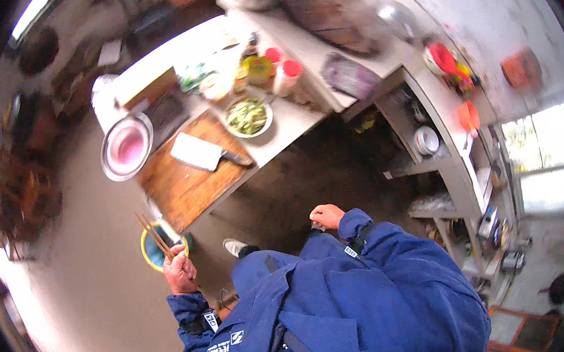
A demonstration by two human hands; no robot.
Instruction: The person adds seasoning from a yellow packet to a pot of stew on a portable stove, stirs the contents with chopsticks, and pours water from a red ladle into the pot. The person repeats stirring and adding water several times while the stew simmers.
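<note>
My left hand (180, 271) is shut on a pair of wooden chopsticks (154, 235), which point away over a blue bin with a yellow rim (144, 248). My right hand (326, 216) hangs ahead of my right leg, its fingers curled and nothing visible in them. Before me on the table, a wooden cutting board (193, 196) bears a cleaver (196, 151) with a broad blade and dark handle. Past the board stands a bowl of cut green vegetables (248, 117). A metal basin with something pink inside (127, 147) is at the table's left corner.
Red-lidded jars (287, 78) and a yellow-labelled bottle (257, 69) stand behind the bowl. To the right runs a counter with open shelves (428, 165) holding stacked bowls (426, 140). A large round wooden lid (330, 18) lies at the back. Stacked brown items (22, 202) are far left.
</note>
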